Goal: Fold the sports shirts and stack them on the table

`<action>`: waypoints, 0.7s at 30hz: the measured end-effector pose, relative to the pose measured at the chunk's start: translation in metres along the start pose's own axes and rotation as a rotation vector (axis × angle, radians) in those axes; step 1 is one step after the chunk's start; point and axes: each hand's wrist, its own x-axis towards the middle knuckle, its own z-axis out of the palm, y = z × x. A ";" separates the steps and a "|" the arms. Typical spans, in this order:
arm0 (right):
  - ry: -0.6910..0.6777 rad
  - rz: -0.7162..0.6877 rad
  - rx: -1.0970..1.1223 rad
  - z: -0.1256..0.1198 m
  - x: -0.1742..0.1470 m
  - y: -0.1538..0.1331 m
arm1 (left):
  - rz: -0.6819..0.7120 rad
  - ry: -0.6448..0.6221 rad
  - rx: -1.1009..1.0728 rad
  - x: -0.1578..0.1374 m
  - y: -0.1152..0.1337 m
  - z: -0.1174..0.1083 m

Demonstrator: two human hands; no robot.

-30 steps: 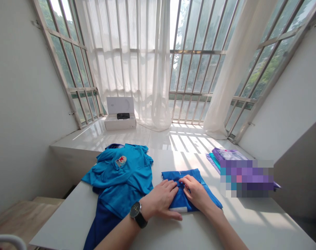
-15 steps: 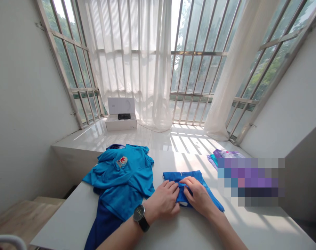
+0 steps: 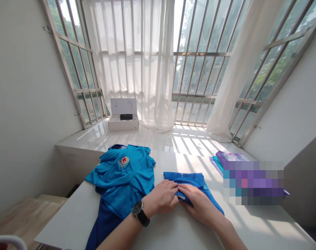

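A folded bright-blue garment [image 3: 191,178] lies on the white table in front of me. My left hand [image 3: 164,197], with a black-strapped watch [image 3: 140,211] on its wrist, has its fingers curled over the garment's near left part. Against it, my right hand [image 3: 196,205] grips the near edge, thumb low and fingers on top. The fingertips of both hands almost meet, and they hide part of the cloth. A small white patch shows between the hands. Left of my hands lies a loose teal shirt [image 3: 126,170] with a red star badge.
Dark blue cloth [image 3: 105,222] lies under the teal shirt and hangs toward the near edge. A pile of purple clothes [image 3: 231,156], partly pixelated, is at the right. An open white box [image 3: 123,125] holding a black object stands on the sill below barred windows with curtains.
My right hand has moved a little down and closed its fingers on the near edge, close to my left fingertips. The garment's near edge looks more gathered. The view has shifted slightly.
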 end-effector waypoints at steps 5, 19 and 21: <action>-0.009 -0.024 0.002 0.003 0.000 0.003 | -0.006 -0.009 -0.019 0.001 -0.003 -0.002; 0.030 0.069 0.151 -0.005 0.004 0.004 | 0.051 -0.007 -0.114 -0.001 -0.022 -0.003; 0.032 0.097 0.173 -0.006 0.005 0.004 | 0.033 0.005 -0.100 0.001 -0.025 0.000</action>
